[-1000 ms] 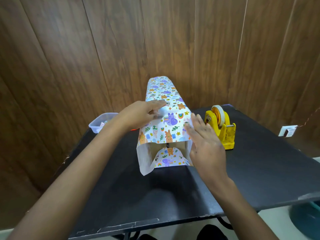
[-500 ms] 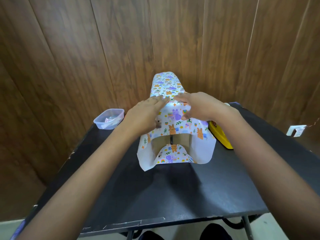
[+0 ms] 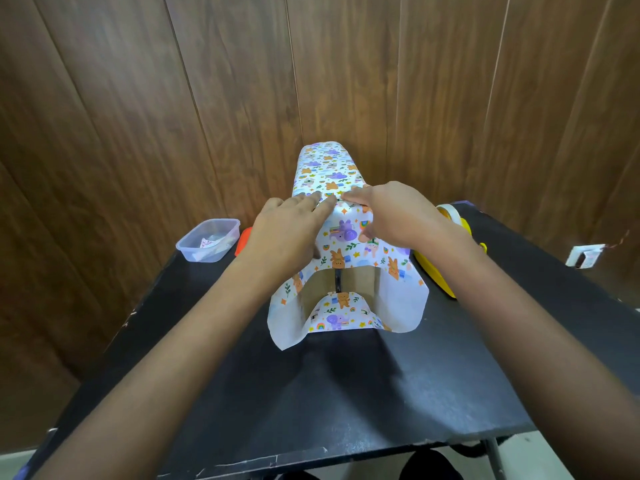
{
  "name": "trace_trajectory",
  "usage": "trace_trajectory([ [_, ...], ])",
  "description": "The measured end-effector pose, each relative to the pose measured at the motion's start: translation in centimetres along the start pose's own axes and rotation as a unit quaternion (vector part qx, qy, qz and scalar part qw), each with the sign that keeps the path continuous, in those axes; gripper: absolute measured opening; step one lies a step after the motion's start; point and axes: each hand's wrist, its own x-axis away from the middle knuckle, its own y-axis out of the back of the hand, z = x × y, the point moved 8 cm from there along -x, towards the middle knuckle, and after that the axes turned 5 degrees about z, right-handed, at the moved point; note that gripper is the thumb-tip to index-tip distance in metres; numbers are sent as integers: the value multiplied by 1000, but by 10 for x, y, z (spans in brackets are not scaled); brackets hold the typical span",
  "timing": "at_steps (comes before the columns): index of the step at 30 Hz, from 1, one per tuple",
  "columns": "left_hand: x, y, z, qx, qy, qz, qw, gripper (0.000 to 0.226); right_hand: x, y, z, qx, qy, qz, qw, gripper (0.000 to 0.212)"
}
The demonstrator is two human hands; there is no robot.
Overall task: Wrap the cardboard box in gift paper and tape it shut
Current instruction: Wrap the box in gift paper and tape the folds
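Gift paper (image 3: 334, 168) printed with small animals lies draped over the cardboard box (image 3: 360, 282). The box stands lengthwise in the middle of the black table (image 3: 311, 393), with its far end toward the wooden wall (image 3: 207, 81). At the near end the paper hangs open, and you see the bare brown face of the box through the gap. White-backed flaps curl out on either side of it, and a patterned flap lies on the table below.

Your left hand (image 3: 287, 233) rests flat on top of the paper, fingers straight and reaching toward the middle line. Your right hand (image 3: 394, 213) lies flat there too, coming in from the right with its fingers straight and its thumb spread toward you. Both hands press the paper down without gripping it. The fingertips of the two hands nearly meet, but you cannot tell whether they touch.

Beside your right forearm a yellow tape dispenser (image 3: 438, 277) stands on the table, partly hidden by the arm. Near the far left corner sits a clear plastic tub (image 3: 207, 239) with scraps inside. An orange object (image 3: 242, 240) lies just beside it, mostly hidden behind your left hand.
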Motion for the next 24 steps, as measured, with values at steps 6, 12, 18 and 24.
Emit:
trace_trajectory([
  [6,1,-1,-3,1,-1,-37,999,84,0,2,1,16,7,-16,1000,65],
  [12,3,0,-5,-12,5,-68,998,80,-2,1,-1,1,11,-26,1000,64],
  [18,2,-1,-6,-7,6,-65,998,76,3,-2,-25,-254,34,1,967,63],
  [24,4,1,-7,11,12,-72,997,77,29,-12,-128,-433,-154,-158,874,39],
])
